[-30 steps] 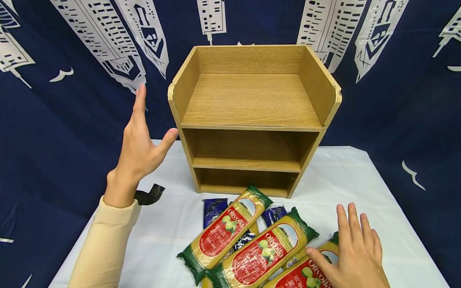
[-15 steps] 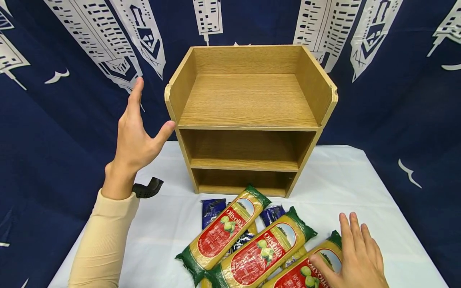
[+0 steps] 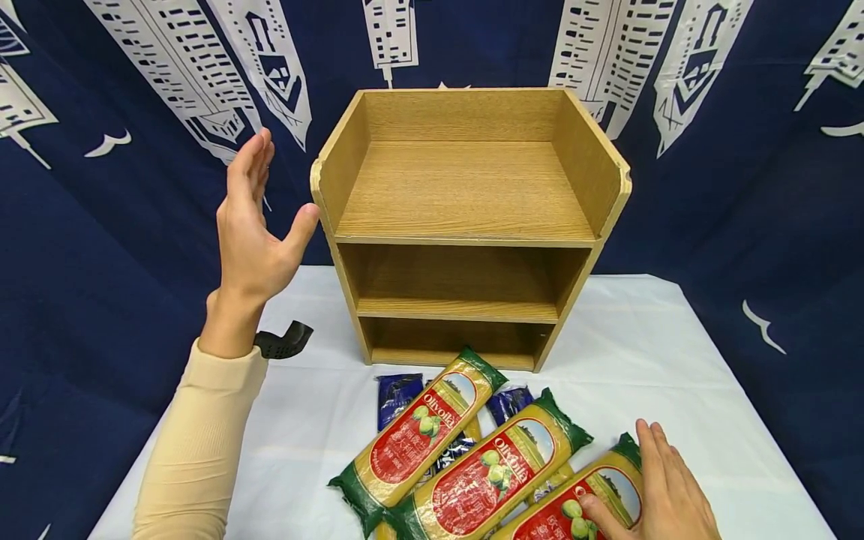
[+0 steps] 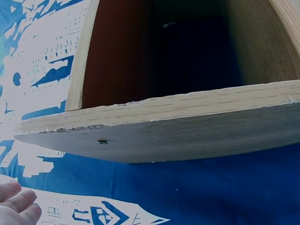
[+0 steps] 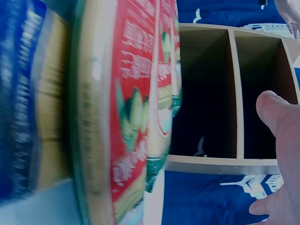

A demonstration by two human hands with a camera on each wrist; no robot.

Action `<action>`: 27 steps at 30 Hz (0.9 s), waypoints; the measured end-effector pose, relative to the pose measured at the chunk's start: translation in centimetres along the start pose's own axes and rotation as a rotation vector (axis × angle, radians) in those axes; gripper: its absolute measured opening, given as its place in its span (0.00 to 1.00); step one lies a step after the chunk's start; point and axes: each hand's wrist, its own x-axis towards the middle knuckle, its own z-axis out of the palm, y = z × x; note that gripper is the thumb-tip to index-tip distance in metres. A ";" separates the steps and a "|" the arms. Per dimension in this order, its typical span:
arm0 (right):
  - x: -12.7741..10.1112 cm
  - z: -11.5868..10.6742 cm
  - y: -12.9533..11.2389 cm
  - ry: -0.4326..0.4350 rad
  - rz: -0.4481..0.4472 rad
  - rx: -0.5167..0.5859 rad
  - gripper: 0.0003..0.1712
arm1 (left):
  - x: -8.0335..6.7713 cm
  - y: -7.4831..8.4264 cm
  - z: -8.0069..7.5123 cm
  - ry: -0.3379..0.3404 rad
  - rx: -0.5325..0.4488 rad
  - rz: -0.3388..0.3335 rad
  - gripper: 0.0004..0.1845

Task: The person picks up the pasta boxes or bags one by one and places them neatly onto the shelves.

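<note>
My left hand (image 3: 253,217) is raised beside the left side of the wooden shelf unit (image 3: 466,187), fingers straight and thumb apart, holding nothing. Its fingertips (image 4: 21,201) show at the lower left of the left wrist view, clear of the board. At the lower right, my right hand (image 3: 664,487) is spread by the right-hand pasta packet (image 3: 574,510), its thumb overlapping the red label. Two more yellow-and-green pasta packets, a middle one (image 3: 496,472) and a left one (image 3: 421,435), lie slanted across the pile. In the right wrist view, the packets (image 5: 136,103) stand close up beside my thumb.
Dark blue packets (image 3: 398,396) are partly hidden under the pasta packets, right in front of the shelf unit. The unit stands on a white-covered table (image 3: 648,337). A navy cloth (image 3: 742,210) with white building prints hangs behind. A black strap (image 3: 283,341) sits at my left wrist.
My left hand has risen a little, its fingers drawing closer together. My right hand has slid slightly down and turned more edge-on. Packets and shelf unit stay put.
</note>
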 end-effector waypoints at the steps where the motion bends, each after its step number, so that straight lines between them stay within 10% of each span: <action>1: -0.2 0.1 0.0 -0.001 0.011 -0.001 0.78 | 0.0 -0.5 0.1 0.007 -0.013 0.004 0.45; 13: -2.5 1.2 -0.3 -0.065 0.123 0.086 0.77 | 0.3 -2.3 0.6 -0.002 -0.131 -0.042 0.41; 21: -2.4 1.4 0.6 -0.403 0.314 0.188 0.82 | 0.6 -1.8 1.1 -0.074 -0.277 -0.054 0.47; 27: -4.2 2.9 1.0 -0.091 0.206 0.196 0.80 | 0.5 -5.4 1.5 -0.113 -0.425 -0.056 0.53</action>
